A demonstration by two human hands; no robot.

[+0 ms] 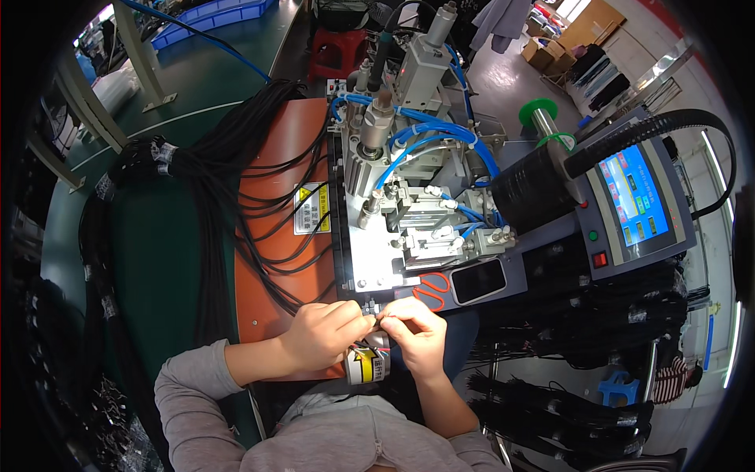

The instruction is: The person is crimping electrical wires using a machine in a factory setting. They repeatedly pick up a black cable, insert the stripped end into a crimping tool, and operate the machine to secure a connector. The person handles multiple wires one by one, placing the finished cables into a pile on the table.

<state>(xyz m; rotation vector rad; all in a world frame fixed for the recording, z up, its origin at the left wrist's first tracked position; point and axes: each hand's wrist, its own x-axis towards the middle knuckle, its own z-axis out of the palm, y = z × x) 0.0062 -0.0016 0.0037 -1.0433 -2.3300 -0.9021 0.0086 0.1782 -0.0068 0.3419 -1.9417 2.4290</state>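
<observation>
My left hand (324,336) and my right hand (418,337) meet at the front edge of the machine, fingertips almost touching. Both are closed in a pinch on a black cable's end, whose thin coloured wires (370,347) show just below the fingers. The exact spot gripped is hidden by the fingertips. Right behind them stands a silver pneumatic machine (376,259) with a brightly lit metal plate. A part with a yellow-and-white label (367,368) sits directly under my hands.
Black cables (216,149) run in a thick bundle across the orange-brown board (271,267) on the left. To the right lie red-handled scissors (432,293) and a phone (478,281). Beyond them are a touch-screen panel (638,197) and a thick black corrugated hose (653,130).
</observation>
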